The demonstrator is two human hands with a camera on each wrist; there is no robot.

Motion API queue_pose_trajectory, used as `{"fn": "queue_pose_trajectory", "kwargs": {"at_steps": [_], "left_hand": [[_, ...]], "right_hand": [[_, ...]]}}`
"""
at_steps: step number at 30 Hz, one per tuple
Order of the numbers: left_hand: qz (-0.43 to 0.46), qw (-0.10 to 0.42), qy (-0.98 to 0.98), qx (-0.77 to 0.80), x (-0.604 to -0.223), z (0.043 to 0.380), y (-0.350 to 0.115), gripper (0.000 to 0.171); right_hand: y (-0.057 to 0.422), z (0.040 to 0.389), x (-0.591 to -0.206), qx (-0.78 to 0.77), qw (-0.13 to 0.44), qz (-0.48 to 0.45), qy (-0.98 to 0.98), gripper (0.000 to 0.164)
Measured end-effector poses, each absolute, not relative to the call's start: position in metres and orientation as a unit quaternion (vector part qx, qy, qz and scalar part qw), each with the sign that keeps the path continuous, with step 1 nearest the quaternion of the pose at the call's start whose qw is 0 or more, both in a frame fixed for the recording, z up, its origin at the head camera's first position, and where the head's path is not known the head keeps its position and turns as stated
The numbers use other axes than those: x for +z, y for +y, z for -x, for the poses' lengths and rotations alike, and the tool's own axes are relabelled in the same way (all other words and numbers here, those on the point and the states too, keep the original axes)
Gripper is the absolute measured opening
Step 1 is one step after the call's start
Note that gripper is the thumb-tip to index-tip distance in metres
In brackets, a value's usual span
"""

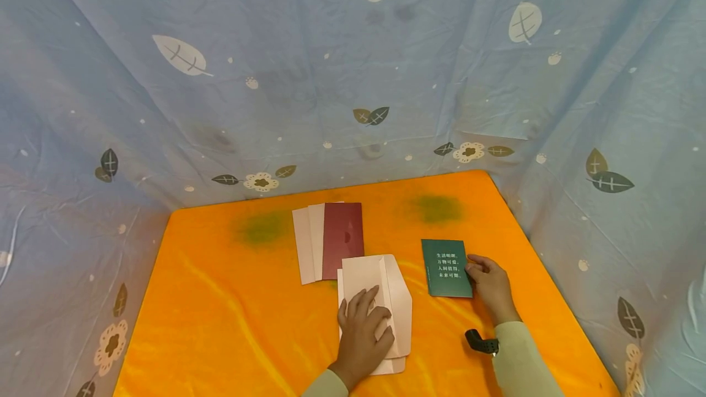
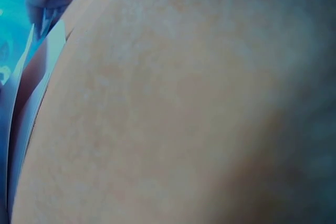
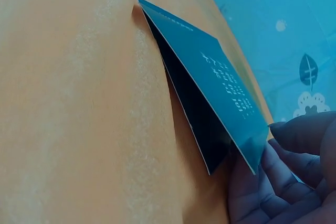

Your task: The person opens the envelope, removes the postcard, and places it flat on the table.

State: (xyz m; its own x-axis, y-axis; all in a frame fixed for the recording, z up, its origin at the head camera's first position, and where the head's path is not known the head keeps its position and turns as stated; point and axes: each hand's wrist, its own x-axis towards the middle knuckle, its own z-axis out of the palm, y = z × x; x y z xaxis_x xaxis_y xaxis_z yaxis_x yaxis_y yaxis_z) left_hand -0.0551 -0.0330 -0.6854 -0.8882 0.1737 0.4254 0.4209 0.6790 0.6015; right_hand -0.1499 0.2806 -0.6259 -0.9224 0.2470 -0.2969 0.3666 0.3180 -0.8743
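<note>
A dark green folded card (image 1: 448, 277) with white lettering lies on the orange cloth at the right. My right hand (image 1: 491, 287) pinches its right edge between thumb and fingers. In the right wrist view the folded card (image 3: 210, 77) gapes a little along its lower side, and the fingers hold the upper leaf. My left hand (image 1: 364, 332) rests spread on a pale pink envelope (image 1: 399, 305) whose pointed flap stands out to the right. Another pale sheet or envelope shows beneath it. In the left wrist view, two pale paper layers (image 2: 39, 87) stand apart.
Behind the left hand lie a dark red card or envelope (image 1: 343, 238) and overlapping pale pink envelopes (image 1: 307, 244). An orange cloth (image 1: 220, 323) covers the table. Blue patterned curtains (image 1: 309, 78) enclose it at the back and both sides. A black band (image 1: 481, 342) circles the right wrist.
</note>
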Motion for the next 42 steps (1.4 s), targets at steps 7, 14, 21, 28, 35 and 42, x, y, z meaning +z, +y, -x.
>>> {"fn": "queue_pose_trajectory", "kwargs": {"at_steps": [7, 14, 21, 28, 35, 42], "left_hand": [[0.168, 0.171, -0.897, -0.37, -0.684, 0.055, -0.034, 0.016], [0.168, 0.173, -0.897, -0.37, -0.684, 0.054, -0.034, 0.016], [0.164, 0.163, -0.9, -0.369, -0.685, 0.054, -0.035, 0.015], [0.165, 0.166, -0.9, -0.368, -0.687, 0.055, -0.034, 0.016], [0.165, 0.162, -0.901, -0.368, -0.687, 0.055, -0.034, 0.016], [0.165, 0.168, -0.9, -0.366, -0.686, 0.055, -0.034, 0.016]], "right_hand": [[0.282, 0.147, -0.624, -0.573, 0.061, -0.205, 0.791, 0.049], [0.285, 0.144, -0.624, -0.57, 0.054, -0.21, 0.792, 0.051], [0.283, 0.139, -0.623, -0.563, 0.036, -0.21, 0.798, 0.047], [0.275, 0.135, -0.618, -0.549, 0.029, -0.187, 0.814, 0.045], [0.267, 0.128, -0.621, -0.529, 0.019, -0.154, 0.834, 0.046], [0.256, 0.122, -0.624, -0.497, -0.015, -0.071, 0.864, 0.045]]}}
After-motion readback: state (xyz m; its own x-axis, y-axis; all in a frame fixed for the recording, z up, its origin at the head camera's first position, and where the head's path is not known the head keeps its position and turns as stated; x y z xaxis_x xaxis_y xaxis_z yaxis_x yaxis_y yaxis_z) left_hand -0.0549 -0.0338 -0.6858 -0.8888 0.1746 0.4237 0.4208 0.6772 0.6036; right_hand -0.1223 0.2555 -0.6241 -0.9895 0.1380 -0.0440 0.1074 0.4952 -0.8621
